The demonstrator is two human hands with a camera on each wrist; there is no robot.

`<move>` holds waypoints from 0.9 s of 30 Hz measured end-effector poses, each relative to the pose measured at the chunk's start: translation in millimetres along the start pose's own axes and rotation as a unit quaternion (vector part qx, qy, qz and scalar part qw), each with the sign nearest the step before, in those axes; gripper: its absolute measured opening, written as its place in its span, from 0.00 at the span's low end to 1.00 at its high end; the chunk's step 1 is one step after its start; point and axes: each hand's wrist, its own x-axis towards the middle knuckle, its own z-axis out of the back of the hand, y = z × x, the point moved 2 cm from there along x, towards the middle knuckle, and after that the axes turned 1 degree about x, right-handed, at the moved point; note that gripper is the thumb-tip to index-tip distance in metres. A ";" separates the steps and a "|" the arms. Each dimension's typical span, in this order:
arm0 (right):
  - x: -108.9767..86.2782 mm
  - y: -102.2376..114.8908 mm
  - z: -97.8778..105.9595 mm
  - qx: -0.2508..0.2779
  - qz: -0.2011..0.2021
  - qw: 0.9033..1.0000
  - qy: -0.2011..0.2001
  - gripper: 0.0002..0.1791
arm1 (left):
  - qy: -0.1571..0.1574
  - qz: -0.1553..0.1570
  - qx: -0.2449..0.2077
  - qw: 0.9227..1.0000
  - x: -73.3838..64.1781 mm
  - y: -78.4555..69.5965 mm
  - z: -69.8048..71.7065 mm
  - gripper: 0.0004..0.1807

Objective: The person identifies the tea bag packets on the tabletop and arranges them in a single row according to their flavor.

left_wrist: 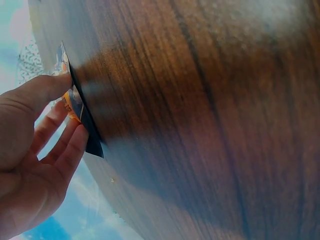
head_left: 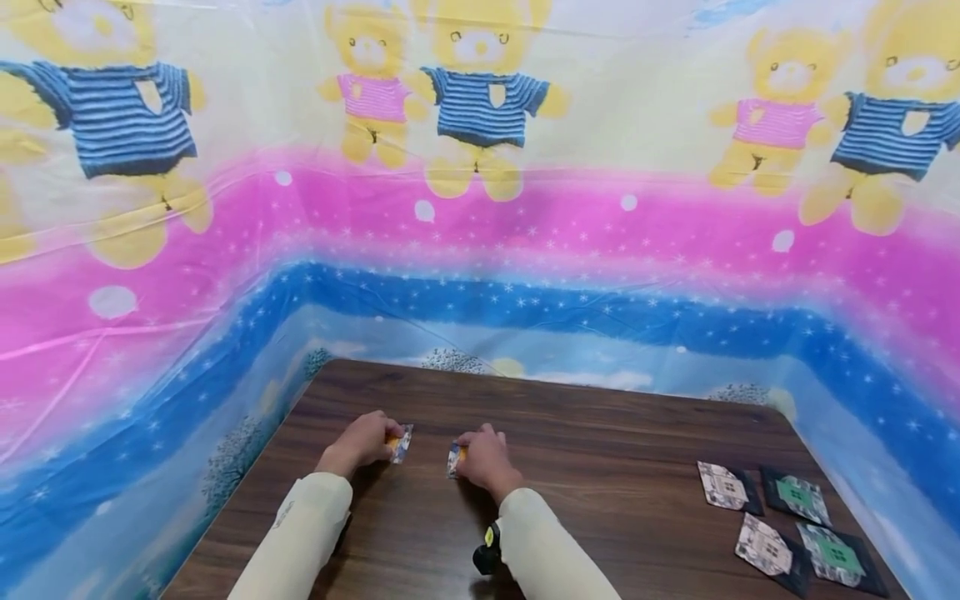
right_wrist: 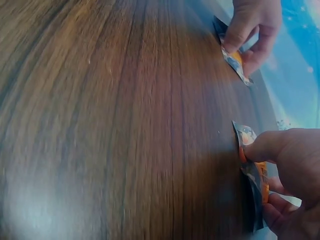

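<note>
The person's left arm, in a long cream cloth sleeve [head_left: 300, 533], and right arm, in a matching cream sleeve [head_left: 555, 550], both reached forward and leaned in toward each other. The sleeves stopped at the bare left wrist [head_left: 337, 463] and bare right wrist [head_left: 507, 483]. The bare left hand [head_left: 366, 437] and the bare right hand [head_left: 487, 457] were near each other but did not touch. Their backs faced up. Each hand made a pinch, with the left thumb [left_wrist: 47, 89] and right thumb [right_wrist: 267, 144] across from bent fingers.
</note>
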 end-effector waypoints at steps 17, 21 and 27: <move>6.9 31.8 -23.7 0.016 -0.034 0.998 -0.057 0.21 | -0.003 0.017 -0.012 1.000 3.4 2.3 -2.5 0.14; 8.7 31.1 -25.6 0.022 -0.029 0.997 -0.061 0.22 | -0.001 0.019 -0.014 1.000 3.1 3.0 -1.9 0.14; 10.5 29.3 -20.6 -0.002 -0.005 0.998 -0.057 0.23 | -0.008 0.016 -0.018 1.000 4.0 4.3 -3.0 0.14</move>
